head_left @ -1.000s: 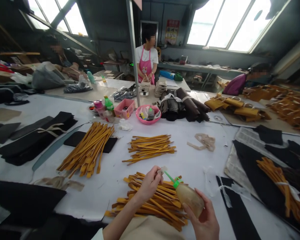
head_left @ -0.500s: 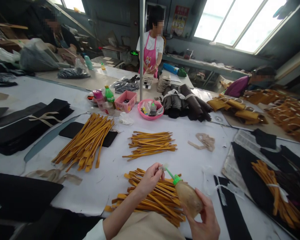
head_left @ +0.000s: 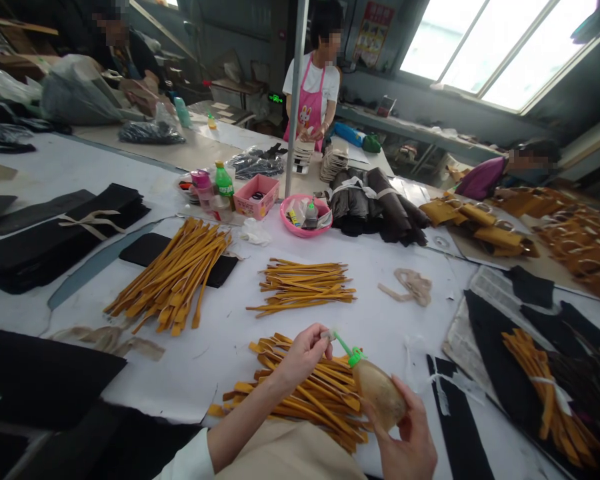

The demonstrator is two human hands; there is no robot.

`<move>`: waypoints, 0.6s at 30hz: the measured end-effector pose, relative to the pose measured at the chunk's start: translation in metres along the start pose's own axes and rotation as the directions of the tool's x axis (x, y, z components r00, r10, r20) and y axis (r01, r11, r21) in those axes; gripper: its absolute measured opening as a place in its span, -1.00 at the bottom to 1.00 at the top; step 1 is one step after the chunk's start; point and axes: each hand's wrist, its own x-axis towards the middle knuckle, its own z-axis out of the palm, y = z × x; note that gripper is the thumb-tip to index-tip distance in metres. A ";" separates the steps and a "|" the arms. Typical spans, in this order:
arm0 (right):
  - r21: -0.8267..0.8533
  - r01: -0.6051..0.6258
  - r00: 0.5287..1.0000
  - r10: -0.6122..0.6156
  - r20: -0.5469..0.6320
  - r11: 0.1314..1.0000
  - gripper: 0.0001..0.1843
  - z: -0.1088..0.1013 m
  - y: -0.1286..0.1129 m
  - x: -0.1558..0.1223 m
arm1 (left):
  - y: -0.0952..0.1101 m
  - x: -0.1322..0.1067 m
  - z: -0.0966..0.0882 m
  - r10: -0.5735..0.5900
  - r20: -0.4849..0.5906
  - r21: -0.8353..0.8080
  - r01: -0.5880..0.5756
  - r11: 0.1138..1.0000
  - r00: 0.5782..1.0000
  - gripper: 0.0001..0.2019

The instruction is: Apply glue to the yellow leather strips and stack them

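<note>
My right hand grips a squeeze bottle of tan glue with a green nozzle, tilted up to the left. My left hand pinches the small cap at the nozzle's tip. Both hands hover over a pile of yellow strips on the white table. Two more piles of yellow strips lie further off, one in the middle and a longer one at the left.
Black fabric pieces lie at the left and right. A pink bowl, a pink box and a green bottle stand by a pole. A person in a pink apron works at the far table; other people sit left and right.
The view has shifted slightly left and down. My hands stay at the bottle's nozzle, with the left fingers still on the tip.
</note>
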 end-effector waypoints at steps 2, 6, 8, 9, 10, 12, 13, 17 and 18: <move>0.008 0.013 0.999 -0.013 -0.046 1.000 -0.39 0.000 0.002 0.001 | 0.000 0.000 0.000 0.004 -0.002 -0.005 -0.004 1.000 1.000 -0.76; 0.002 0.056 0.998 -0.056 -0.042 0.998 -0.40 0.001 0.004 0.001 | 0.000 0.000 0.000 0.004 -0.006 -0.015 -0.004 1.000 1.000 -0.76; 0.012 0.014 1.000 -0.014 0.001 1.000 -0.39 0.002 0.005 0.000 | 0.000 0.000 0.000 0.004 0.001 -0.030 -0.004 1.000 1.000 -0.75; 0.020 -0.014 1.000 0.014 0.004 1.000 -0.37 0.003 0.006 0.000 | 0.000 0.000 -0.001 0.004 -0.001 -0.038 -0.004 0.999 1.000 -0.75; 0.035 -0.038 0.999 0.038 -0.008 0.999 -0.35 0.003 0.007 0.000 | 0.000 0.000 -0.001 0.002 -0.004 -0.045 -0.003 0.999 1.000 -0.75; 0.069 -0.064 0.996 0.067 -0.051 0.996 -0.32 0.004 0.010 0.000 | 0.000 -0.001 -0.002 -0.002 -0.014 -0.052 0.001 0.999 1.000 -0.75; 0.082 -0.060 0.996 0.066 -0.065 0.995 -0.31 0.004 0.011 0.000 | 0.000 -0.001 -0.002 -0.003 -0.017 -0.053 0.002 0.999 1.000 -0.75; 0.096 -0.051 0.999 0.050 0.010 0.994 -0.32 0.006 0.010 0.001 | 0.002 -0.003 -0.002 0.001 -0.003 -0.061 -0.001 0.998 1.000 -0.75; 0.093 -0.069 0.997 0.068 0.022 0.993 -0.32 0.007 0.009 0.002 | 0.003 -0.003 -0.002 0.001 0.000 -0.065 -0.001 0.998 1.000 -0.75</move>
